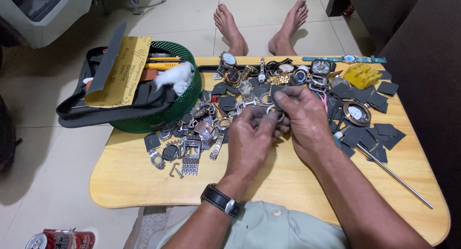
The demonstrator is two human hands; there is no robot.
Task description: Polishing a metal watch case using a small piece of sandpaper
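Left hand [249,133] and right hand [300,117] pinch a small metal watch case [274,112] above counter [269,182] centre. Judged light, rigid, slippery; grip its rim.

Green basket [185,102], yellow sandpaper [126,71], drink can [60,240].

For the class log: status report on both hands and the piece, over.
Left hand and right hand pinch small round silver watch case together. Loose metal watch parts crowd low wooden table.
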